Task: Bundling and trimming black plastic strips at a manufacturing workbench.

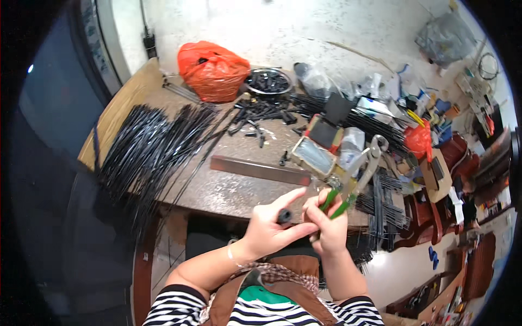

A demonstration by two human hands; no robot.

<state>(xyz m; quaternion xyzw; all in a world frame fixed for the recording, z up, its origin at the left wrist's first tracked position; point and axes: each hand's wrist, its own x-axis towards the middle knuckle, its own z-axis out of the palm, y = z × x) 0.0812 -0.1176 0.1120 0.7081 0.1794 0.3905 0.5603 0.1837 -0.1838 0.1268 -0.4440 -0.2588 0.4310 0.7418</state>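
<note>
My left hand (266, 225) is in front of the table's near edge, with a short black cylindrical piece (284, 216) between its thumb and curled fingers. One end of that piece faces up and shows a dark hole. The left thumb and index finger reach across to my right hand (328, 225), and the thumb meets its fingers. My right hand is closed on pliers with green handles (342, 208); their metal jaws point up and away to the right. Whether the right fingertips also pinch something small is hidden. Behind both hands lies a rectangular metal bar (258, 169).
Bundles of thin black rods (147, 146) cover the table's left and overhang its edge. At the back stand a red plastic bag (213, 73) and a metal bowl (268, 81) of black parts. Loose black parts (261, 112) lie before it. An open box (314, 156) sits right of centre.
</note>
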